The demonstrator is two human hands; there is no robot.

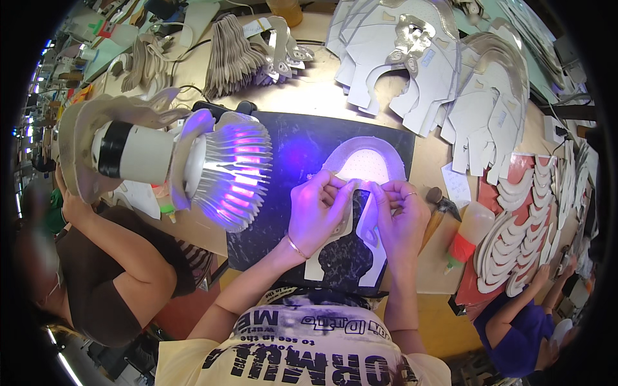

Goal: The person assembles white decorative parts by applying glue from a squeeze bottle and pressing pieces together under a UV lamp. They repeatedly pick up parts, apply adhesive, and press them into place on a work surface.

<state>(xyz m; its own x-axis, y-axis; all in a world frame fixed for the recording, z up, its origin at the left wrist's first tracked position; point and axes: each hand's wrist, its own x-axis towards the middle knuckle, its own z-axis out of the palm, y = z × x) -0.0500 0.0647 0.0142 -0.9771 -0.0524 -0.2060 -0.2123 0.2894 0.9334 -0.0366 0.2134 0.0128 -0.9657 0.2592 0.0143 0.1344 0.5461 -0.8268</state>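
A pale shoe upper (368, 146), arched at the far end with two legs toward me, lies on a black marbled board (300, 132). Its arched toe has a grey band around a dotted white middle. My left hand (313, 213) pinches the inner edge where the legs part, thumb and finger pressed together. Close beside it, my right hand (403, 215) pinches the same edge. The fingertips of both hands nearly meet there and hide that bit of edge. Purple light falls on the hands and upper.
A finned lamp (235, 170) hangs at the left. Stacked uppers (360, 64) lie at the back. To the right are a hammer (432, 225), a bottle with a red band (475, 225) and curved pieces on a red sheet (502, 251). Other people sit at left (122, 264) and lower right (515, 328).
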